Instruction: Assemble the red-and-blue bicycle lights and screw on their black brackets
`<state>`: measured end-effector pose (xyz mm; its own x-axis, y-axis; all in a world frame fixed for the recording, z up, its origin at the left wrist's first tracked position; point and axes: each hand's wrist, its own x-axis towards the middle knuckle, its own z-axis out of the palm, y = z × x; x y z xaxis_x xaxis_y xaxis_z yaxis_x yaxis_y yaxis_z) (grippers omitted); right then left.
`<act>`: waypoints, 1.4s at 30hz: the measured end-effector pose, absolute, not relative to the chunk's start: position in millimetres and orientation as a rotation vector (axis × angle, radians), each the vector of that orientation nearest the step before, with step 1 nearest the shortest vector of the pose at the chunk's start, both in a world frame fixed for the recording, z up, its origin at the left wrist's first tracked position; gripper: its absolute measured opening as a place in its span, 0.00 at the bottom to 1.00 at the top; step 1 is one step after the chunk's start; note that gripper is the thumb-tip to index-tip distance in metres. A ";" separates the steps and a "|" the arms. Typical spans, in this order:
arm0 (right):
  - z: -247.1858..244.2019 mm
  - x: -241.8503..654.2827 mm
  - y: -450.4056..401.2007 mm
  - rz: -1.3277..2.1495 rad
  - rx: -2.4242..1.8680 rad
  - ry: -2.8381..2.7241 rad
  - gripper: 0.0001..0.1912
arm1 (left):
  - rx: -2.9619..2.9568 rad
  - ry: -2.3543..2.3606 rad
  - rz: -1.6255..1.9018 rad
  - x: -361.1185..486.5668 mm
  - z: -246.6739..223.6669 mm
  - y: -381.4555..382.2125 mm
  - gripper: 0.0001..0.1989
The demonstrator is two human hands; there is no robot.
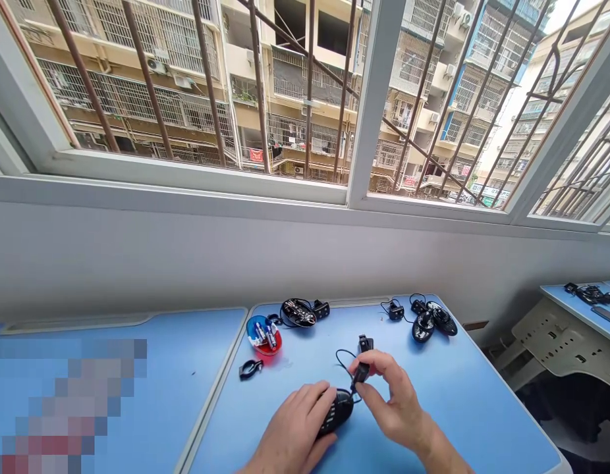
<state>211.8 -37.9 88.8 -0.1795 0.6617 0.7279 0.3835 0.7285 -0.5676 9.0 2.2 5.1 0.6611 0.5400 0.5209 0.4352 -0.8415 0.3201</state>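
My left hand (pixel 300 424) is wrapped over a black, oval, mouse-shaped device (pixel 340 411) on the blue table, its fingers covering much of the left side. A thin black cable (pixel 340 355) runs from the device's far end and loops upward. Between thumb and forefinger, my right hand (pixel 391 401) pinches a small black block (pixel 361 373) just beyond the device. Right behind that block lies another small black piece (pixel 365 343); whether the two touch I cannot tell.
A blue-and-red oval case (pixel 265 334) holding batteries and a black ring-shaped piece (pixel 250 369) lie left. Behind are a shiny oval device (pixel 298 313), a black block (pixel 321 309), and more corded devices (pixel 423 326) at right. A blurred patch (pixel 72 408) covers the left table. A barred window (pixel 305 99) faces me.
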 end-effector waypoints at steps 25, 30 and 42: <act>83.5 211.0 -30.4 0.172 -0.855 -1.764 0.16 | 2.714 0.805 0.972 7.9 17.6 -3.4 0.23; 88.5 215.6 -33.6 0.296 -0.866 -1.776 0.18 | 2.711 0.814 0.950 7.0 23.3 -5.2 0.22; 93.3 214.7 -31.6 0.132 -0.793 -1.809 0.14 | 2.728 0.826 1.005 7.9 23.9 -5.5 0.22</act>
<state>214.7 -31.6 93.3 -0.1735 0.5729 0.8010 0.4504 0.7695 -0.4528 7.9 -5.5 23.9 0.6305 0.5313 0.5659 0.4522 -0.8439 0.2886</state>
